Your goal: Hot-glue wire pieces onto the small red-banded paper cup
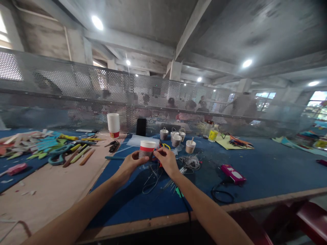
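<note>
Both hands meet over the middle of the bench (268, 170), well in from its near edge. The left hand (133, 161) is closed round the side of a paper cup (147, 148) with a red band, holding it just above the blue mat. The right hand (167, 160) pinches something thin and dark at the cup's rim; what it is cannot be told from here.

The cup is light and gripped from one side only, so a hard pull by the right hand could crush its wall or twist it out of the left. Directly below lies a tangle of wires (153, 178), and a dark cord runs under the right forearm toward the near edge; a forearm dragging back could snag either and pull loose parts along.

Just right of the hands sit a coil of string (192, 162) and, farther right, a pink tool (233, 173) with a looped cable (221, 194). Behind the hands stand small cups (176, 137), one holding a stick, near enough that a forward reach could tip them. Scissors (58, 154) and coloured sticks crowd the left side, and a cup stack (113, 125) stands at the far edge by the mesh screen (63, 88).

Open room is on the bare brown board at the near left and the blue mat to the far right.
</note>
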A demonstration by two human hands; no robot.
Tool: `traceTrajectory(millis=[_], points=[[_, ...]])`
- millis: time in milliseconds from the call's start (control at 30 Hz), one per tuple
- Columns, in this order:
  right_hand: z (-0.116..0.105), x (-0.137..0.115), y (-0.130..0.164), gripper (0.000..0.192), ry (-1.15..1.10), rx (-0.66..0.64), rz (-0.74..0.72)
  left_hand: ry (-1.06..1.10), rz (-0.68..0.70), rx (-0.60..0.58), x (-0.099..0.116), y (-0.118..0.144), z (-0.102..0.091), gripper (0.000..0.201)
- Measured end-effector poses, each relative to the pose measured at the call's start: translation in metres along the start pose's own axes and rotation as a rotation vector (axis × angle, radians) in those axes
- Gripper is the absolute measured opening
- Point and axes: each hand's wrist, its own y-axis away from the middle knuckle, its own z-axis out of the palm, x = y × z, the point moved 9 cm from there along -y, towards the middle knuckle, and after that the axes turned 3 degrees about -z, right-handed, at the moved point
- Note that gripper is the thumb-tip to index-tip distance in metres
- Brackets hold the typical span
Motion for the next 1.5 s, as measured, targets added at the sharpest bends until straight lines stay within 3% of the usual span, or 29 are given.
traceTrajectory(millis=[200, 500, 867, 1233, 1500], points=[[0.001, 0.003, -0.001, 0.022, -0.019, -0.010, 0.007, 0.026, -0.013, 0.016, 0.005, 0.003, 0.003, 0.041], [0.002, 0.015, -0.003, 0.020, -0.076, -0.038, 0.023, -0.014, -0.017, -0.050, -0.002, 0.000, 0.003, 0.041], [0.003, 0.017, -0.005, 0.023, -0.155, -0.036, 0.039, 0.092, -0.044, -0.093, -0.005, -0.002, 0.007, 0.041], [0.019, -0.001, 0.007, 0.019, 0.014, -0.139, -0.059, 0.235, -0.062, 0.017, -0.007, -0.004, -0.006, 0.039], [0.027, -0.005, 0.013, 0.013, 0.361, -0.210, -0.199, 0.321, -0.070, -0.030, -0.009, -0.006, -0.006, 0.036]])
